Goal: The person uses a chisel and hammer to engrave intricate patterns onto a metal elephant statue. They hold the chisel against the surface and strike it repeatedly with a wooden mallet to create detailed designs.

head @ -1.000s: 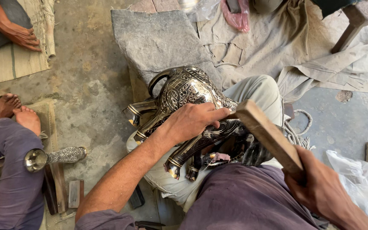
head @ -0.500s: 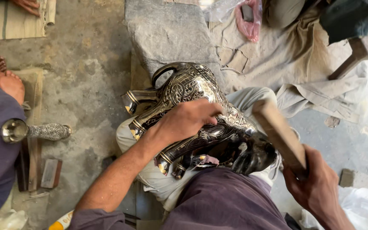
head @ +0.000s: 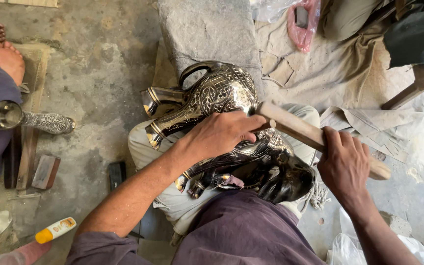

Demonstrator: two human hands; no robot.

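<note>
Dark engraved metal fills our lap: the elephant figure (head: 222, 127) lies across our knees. We press our left hand (head: 219, 135) flat on its back, and our right hand (head: 344, 167) clenches a wooden mallet (head: 300, 131) touching it. Beyond, a grey stone slab (head: 202, 29) lies on the floor.
</note>
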